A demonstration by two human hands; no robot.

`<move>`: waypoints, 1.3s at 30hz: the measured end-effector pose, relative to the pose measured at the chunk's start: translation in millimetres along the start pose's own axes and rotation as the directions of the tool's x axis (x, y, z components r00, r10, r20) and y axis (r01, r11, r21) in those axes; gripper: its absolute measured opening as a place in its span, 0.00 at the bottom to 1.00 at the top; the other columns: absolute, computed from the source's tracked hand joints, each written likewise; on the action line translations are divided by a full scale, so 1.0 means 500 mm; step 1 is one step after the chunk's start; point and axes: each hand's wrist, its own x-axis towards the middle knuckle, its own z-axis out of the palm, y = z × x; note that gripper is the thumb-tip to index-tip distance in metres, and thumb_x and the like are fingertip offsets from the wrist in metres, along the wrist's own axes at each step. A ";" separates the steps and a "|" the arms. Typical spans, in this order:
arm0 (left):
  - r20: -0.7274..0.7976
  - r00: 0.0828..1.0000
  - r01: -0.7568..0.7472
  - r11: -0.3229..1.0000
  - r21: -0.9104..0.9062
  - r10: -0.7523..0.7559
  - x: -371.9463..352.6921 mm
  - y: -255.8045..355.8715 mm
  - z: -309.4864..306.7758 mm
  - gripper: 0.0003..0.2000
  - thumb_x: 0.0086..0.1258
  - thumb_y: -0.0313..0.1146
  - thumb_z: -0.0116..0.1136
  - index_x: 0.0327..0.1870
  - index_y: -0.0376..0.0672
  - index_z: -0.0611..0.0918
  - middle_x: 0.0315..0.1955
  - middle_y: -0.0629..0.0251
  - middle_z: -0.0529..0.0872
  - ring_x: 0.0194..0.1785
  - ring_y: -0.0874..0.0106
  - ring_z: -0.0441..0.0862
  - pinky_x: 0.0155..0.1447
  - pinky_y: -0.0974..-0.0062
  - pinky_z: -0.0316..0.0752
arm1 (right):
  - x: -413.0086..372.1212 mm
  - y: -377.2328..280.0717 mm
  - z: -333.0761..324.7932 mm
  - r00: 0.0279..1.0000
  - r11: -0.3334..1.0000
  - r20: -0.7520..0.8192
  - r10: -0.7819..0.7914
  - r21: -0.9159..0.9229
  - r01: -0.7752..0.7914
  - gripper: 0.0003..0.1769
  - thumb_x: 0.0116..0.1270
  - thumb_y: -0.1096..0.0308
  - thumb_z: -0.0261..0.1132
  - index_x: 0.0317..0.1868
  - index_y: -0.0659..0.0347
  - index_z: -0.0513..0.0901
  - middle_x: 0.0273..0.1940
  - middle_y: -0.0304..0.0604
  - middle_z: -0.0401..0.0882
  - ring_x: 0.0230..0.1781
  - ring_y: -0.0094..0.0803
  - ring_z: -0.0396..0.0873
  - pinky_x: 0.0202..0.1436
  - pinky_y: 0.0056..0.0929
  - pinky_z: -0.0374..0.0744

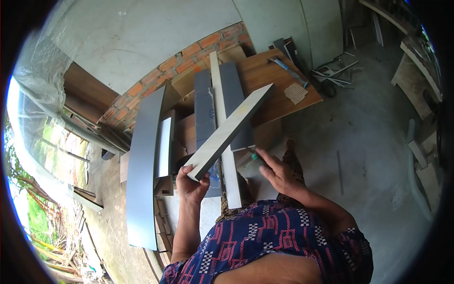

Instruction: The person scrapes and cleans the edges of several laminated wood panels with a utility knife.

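Note:
My left hand (193,187) is closed around the near end of a pale board (231,127) with a dark edge, which is tilted up and away to the right. In my right hand (280,176), the fingers are wrapped around a hand tool (256,156) with a green and black handle. Its thin tip points left toward the boards; the exact kind is too small to tell. Under the held board runs a long narrow pale strip (231,177), lying across dark grey boards (204,102).
A brown wooden tabletop (262,61) carries a blue-handled hammer (289,71) and a piece of corrugated cardboard (296,93). To the left stands a long grey panel (144,175). Behind is a low brick wall (184,61). Scrap strips (333,75) lie on the concrete floor.

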 end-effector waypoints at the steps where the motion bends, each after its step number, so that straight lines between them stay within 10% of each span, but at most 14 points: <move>1: -0.009 1.000 -0.016 1.000 0.016 0.016 -0.001 0.000 0.007 0.21 0.57 0.32 0.54 0.53 0.36 0.73 0.39 0.51 0.81 0.31 0.58 0.80 0.26 0.76 0.78 | 0.018 -0.032 0.002 0.999 1.000 0.043 -0.015 0.015 0.015 0.25 0.68 0.62 0.57 0.65 0.53 0.67 0.34 0.44 0.76 0.34 0.38 0.77 0.40 0.33 0.76; 14: -0.038 0.998 -0.048 0.993 -0.110 0.044 -0.004 -0.017 0.057 0.19 0.59 0.32 0.53 0.49 0.30 0.74 0.41 0.48 0.79 0.26 0.65 0.77 0.22 0.83 0.73 | 0.074 -0.082 0.077 0.975 0.983 0.144 -0.170 -0.045 0.178 0.26 0.61 0.62 0.64 0.61 0.50 0.73 0.25 0.41 0.69 0.24 0.34 0.71 0.30 0.33 0.72; 26: -0.047 0.999 -0.036 0.972 -0.231 0.026 -0.002 -0.016 0.060 0.24 0.56 0.29 0.56 0.53 0.24 0.69 0.47 0.39 0.76 0.24 0.64 0.78 0.23 0.82 0.76 | 0.171 0.166 0.022 0.961 0.941 -0.164 0.223 0.295 -0.168 0.26 0.68 0.63 0.59 0.62 0.68 0.69 0.60 0.53 0.71 0.63 0.36 0.67 0.65 0.29 0.64; 35: -0.022 1.000 -0.027 0.968 -0.248 0.022 -0.002 -0.013 0.068 0.27 0.56 0.30 0.55 0.56 0.26 0.67 0.50 0.37 0.74 0.26 0.62 0.80 0.25 0.82 0.78 | 0.118 0.059 0.051 0.991 0.994 0.070 -0.109 0.024 0.108 0.24 0.64 0.61 0.63 0.60 0.51 0.74 0.37 0.46 0.78 0.33 0.38 0.77 0.38 0.33 0.76; 39: -0.086 0.995 -0.059 0.967 -0.246 0.039 -0.003 -0.014 0.081 0.26 0.55 0.30 0.55 0.56 0.26 0.68 0.48 0.38 0.76 0.23 0.63 0.80 0.23 0.83 0.79 | 0.145 0.117 0.035 0.999 0.999 -0.014 -0.049 0.001 0.049 0.24 0.64 0.63 0.63 0.60 0.53 0.74 0.40 0.47 0.79 0.35 0.37 0.77 0.43 0.32 0.76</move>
